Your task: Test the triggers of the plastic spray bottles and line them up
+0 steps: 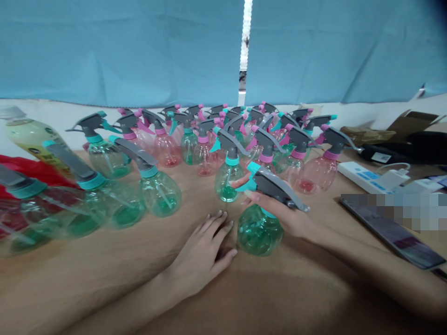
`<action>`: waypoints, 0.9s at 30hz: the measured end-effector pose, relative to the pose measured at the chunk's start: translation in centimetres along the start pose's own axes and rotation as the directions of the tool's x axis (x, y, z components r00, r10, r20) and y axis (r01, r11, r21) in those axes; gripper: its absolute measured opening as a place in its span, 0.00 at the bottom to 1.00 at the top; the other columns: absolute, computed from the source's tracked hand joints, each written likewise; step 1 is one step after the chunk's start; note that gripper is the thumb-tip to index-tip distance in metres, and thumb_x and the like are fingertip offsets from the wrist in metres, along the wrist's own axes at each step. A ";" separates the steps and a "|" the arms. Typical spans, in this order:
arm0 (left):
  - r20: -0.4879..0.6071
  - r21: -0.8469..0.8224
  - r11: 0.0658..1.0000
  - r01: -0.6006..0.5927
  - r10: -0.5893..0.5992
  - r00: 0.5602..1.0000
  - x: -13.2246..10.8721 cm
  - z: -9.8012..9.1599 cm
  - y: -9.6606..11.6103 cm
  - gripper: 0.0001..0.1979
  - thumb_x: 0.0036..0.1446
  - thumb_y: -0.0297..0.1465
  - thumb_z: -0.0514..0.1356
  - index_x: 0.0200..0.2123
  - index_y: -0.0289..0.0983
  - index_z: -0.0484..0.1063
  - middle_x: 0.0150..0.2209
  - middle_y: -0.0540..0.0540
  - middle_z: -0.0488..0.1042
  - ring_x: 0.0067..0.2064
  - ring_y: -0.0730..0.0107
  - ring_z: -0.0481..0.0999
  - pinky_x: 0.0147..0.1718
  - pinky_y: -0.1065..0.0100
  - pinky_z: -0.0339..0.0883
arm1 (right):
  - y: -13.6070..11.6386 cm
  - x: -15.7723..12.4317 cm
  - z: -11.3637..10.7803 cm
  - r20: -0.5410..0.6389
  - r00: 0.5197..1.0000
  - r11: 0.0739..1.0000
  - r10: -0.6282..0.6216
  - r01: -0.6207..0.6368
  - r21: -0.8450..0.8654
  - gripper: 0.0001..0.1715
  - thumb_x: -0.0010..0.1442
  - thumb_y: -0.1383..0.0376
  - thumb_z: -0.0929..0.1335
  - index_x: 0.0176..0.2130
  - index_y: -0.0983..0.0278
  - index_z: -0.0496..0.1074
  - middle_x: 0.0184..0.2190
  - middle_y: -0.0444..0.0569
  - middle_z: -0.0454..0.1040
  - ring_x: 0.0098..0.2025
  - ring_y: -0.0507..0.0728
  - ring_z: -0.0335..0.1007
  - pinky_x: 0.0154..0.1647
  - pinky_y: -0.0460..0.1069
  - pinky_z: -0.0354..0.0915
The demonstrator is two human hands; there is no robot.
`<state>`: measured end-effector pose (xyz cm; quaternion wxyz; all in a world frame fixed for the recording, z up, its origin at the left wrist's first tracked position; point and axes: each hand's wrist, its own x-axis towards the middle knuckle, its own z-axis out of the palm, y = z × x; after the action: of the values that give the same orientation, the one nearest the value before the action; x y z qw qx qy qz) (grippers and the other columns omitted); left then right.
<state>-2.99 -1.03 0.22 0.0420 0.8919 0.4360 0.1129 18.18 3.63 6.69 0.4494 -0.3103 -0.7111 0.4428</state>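
Held bottle: a round, clear-green plastic spray bottle [260,235] is being held front and centre at the brown wood-look tabletop [104,284]; I cannot tell whether its base is touching.
Right hand [288,217]: fingers are clamping around the neck, beneath the grey-and-turquoise trigger head [275,184].
Handling: thin, smooth walls are probably making it light, slightly slippery and springy rather than fragile.
Best hold: the narrow neck is likely offering the firmest purchase, while the trigger is risking stray presses.
Left hand [206,249]: resting palm-down beside the bottle, fingers slightly apart, gripping nothing.
Behind: clear-pink spray bottles [319,176] are standing crowded among green ones.
Right edge: a flat dark smartphone [394,238] is lying.
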 end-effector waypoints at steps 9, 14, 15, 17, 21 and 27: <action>-0.001 0.009 1.000 0.002 -0.002 1.000 0.0 0.1 -0.1 0.27 0.66 0.41 0.53 0.61 0.32 0.58 0.64 0.35 0.59 0.65 0.53 0.56 0.60 0.51 0.55 | 0.2 0.0 0.0 -0.007 1.000 1.000 -0.001 0.001 -0.023 0.15 0.61 0.54 0.66 0.44 0.58 0.71 0.35 0.45 0.73 0.35 0.55 0.70 0.35 0.51 0.65; -0.007 0.012 1.000 0.000 0.000 1.000 -0.1 0.1 0.0 0.27 0.66 0.42 0.53 0.61 0.32 0.58 0.63 0.35 0.60 0.65 0.53 0.56 0.60 0.50 0.55 | 0.0 0.0 -0.1 0.009 1.000 1.000 -0.004 0.005 -0.029 0.14 0.61 0.54 0.66 0.44 0.58 0.71 0.34 0.45 0.73 0.33 0.54 0.70 0.32 0.50 0.65; -0.011 0.011 1.000 -0.001 0.001 1.000 -0.1 0.1 0.0 0.27 0.66 0.42 0.53 0.61 0.32 0.58 0.63 0.35 0.60 0.65 0.53 0.56 0.60 0.50 0.55 | 0.0 0.0 -0.1 0.009 1.000 0.999 -0.009 0.009 -0.036 0.14 0.61 0.54 0.66 0.44 0.58 0.71 0.34 0.45 0.73 0.33 0.54 0.70 0.31 0.50 0.65; -0.012 0.010 1.000 -0.003 0.003 1.000 -0.1 0.2 0.0 0.27 0.66 0.42 0.53 0.61 0.31 0.58 0.63 0.35 0.59 0.65 0.53 0.56 0.59 0.50 0.55 | -0.1 0.0 -0.2 0.004 1.000 0.998 -0.021 0.021 -0.052 0.14 0.61 0.55 0.66 0.44 0.58 0.71 0.33 0.45 0.73 0.33 0.54 0.69 0.31 0.49 0.64; -0.002 0.015 1.000 -0.003 0.003 1.000 -0.1 0.1 -0.1 0.27 0.66 0.42 0.53 0.61 0.32 0.58 0.64 0.35 0.59 0.65 0.53 0.56 0.59 0.50 0.55 | -0.4 0.2 -0.2 0.001 0.999 0.994 -0.049 0.049 -0.096 0.11 0.62 0.56 0.65 0.40 0.60 0.70 0.31 0.44 0.72 0.31 0.52 0.68 0.29 0.48 0.63; -0.007 0.027 1.000 -0.003 0.004 1.000 0.0 0.2 -0.1 0.27 0.66 0.42 0.52 0.61 0.32 0.59 0.64 0.35 0.58 0.65 0.52 0.56 0.59 0.50 0.56 | -2.1 0.5 -0.1 -0.039 0.998 0.976 -0.039 0.029 -0.216 0.12 0.61 0.61 0.64 0.27 0.60 0.65 0.22 0.41 0.63 0.25 0.51 0.59 0.25 0.48 0.55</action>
<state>-3.06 -0.98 0.00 0.0282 0.8927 0.4360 0.1100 18.00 3.20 8.77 0.4359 -0.3545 -0.7503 0.3485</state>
